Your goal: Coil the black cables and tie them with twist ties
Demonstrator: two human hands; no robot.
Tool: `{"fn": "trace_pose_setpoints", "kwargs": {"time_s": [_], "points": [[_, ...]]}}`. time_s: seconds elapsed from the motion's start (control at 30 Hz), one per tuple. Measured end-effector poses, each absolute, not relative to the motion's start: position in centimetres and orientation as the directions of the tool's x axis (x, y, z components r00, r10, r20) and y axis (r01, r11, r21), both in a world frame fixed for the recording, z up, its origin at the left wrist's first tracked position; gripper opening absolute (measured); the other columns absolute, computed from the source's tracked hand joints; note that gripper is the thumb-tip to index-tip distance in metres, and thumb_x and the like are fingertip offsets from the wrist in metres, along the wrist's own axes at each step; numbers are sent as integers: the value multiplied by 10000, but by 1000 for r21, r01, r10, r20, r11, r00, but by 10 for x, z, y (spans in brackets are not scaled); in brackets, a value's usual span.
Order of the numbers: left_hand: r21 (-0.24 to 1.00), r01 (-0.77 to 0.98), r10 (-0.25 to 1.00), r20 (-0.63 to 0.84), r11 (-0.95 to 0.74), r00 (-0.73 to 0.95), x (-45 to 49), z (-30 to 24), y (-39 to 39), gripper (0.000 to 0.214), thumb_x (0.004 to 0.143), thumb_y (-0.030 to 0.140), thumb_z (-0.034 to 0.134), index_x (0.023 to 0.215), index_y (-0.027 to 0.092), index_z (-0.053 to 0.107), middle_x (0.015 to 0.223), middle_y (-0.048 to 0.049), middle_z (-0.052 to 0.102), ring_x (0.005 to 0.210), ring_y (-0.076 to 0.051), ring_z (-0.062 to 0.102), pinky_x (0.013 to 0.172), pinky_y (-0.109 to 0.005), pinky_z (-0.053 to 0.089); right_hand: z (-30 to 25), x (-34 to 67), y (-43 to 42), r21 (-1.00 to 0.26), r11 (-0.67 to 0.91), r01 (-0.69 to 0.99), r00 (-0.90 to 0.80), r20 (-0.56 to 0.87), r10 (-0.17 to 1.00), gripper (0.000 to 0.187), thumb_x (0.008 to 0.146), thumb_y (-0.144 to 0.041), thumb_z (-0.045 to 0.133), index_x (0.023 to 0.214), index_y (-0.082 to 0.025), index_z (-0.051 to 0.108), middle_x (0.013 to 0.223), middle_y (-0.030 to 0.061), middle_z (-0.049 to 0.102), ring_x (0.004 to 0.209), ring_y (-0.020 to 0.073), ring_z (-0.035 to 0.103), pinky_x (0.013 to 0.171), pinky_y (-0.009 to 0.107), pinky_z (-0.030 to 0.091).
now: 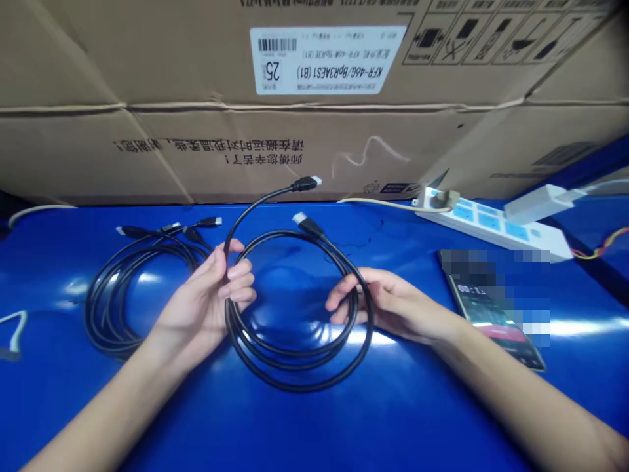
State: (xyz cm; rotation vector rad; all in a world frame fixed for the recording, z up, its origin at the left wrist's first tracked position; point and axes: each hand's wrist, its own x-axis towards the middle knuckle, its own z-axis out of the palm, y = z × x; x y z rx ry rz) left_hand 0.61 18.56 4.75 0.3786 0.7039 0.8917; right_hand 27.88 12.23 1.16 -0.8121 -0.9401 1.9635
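Grip the black cable point(299, 388) between the fingers of the left hand point(219, 288); support loops with the right hand point(386, 298), curled loosely around them. Leave both plugs point(308, 227) untangled.

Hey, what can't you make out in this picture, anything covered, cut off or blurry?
All in the head view:
Part of the held cable: hidden in the left hand.
Parts of the fingers of the right hand: behind the held cable.
Right side of the coil at left: behind the left hand and wrist.
Upper part of the phone: covered by pixelated blocks.
Smallest print on the carton label: blurred, tiny.
White item at far left: cut off by the left edge.
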Motion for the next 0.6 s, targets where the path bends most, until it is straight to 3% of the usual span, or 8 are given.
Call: {"fn": "trace_pose_setpoints", "kwargs": {"time_s": [0.2, 0.33, 0.43, 0.6], "points": [[558, -595, 816, -408, 578, 410, 6, 52, 186, 361, 1075, 273, 356, 1023, 214, 708, 715, 19, 504, 434, -4, 450, 475, -93, 473, 21, 281, 116, -788, -407, -461, -461, -180, 869, 462, 722, -474, 903, 1137, -358, 736, 1289, 57, 715, 1046, 227, 732, 985, 445, 528], [557, -577, 802, -413, 597, 432, 5, 52, 187, 404, 1082, 341, 330, 1077, 260, 725, 738, 25, 542, 368, 30, 360, 441, -66, 441, 21, 282, 115, -795, -410, -447, -451, -195, 871, 576, 671, -364, 951, 1190, -437, 712, 1320, 22, 694, 1033, 211, 729, 981, 426, 536], [564, -569, 801, -395, 598, 450, 5, 51, 186, 417, 1082, 360, 328, 1090, 256, 731, 702, 38, 505, 377, 20, 363, 456, -80, 444, 20, 279, 116, -811, -390, -435, -410, -207, 888, 551, 679, -371, 939, 1185, -408, 723, 1254, 32, 712, 953, 208, 733, 948, 424, 546], [576, -564, 804, -371, 592, 465, 6, 48, 184, 457, 1081, 357, 285, 1165, 185, 700, 680, 39, 454, 436, -25, 397, 499, -144, 477, 17, 274, 117, -804, -363, -471, -369, -195, 909, 277, 744, -324, 904, 969, -312, 743, 1057, 10, 757, 829, 169, 721, 878, 395, 542]]}}
